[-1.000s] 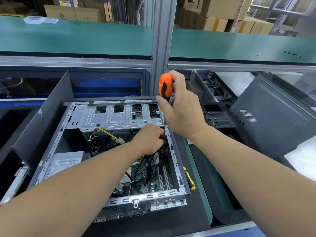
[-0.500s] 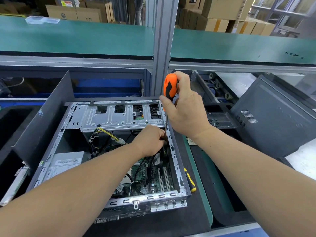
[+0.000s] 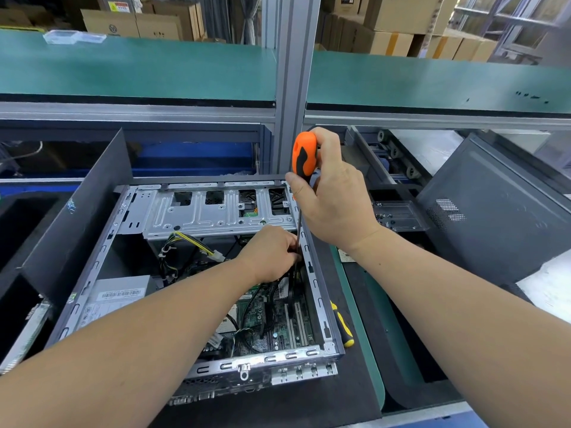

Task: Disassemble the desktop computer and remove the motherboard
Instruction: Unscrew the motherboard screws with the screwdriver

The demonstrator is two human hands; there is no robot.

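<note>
We had one view only, a wide-angle camera worn on the head; it looked forward and steeply down across the worktop [image 3: 364, 304], close enough that both forearms entered from the bottom edge and filled the lower corners; the open computer case [image 3: 321, 291] sat just left of centre, seen from above and a little from its near end; the upper part of the picture reached a green shelf [image 3: 139, 66] and stacked cardboard boxes [image 3: 392, 17] behind it; straight lines bowed toward the edges; with no second camera, no part of the scene was shared.
</note>
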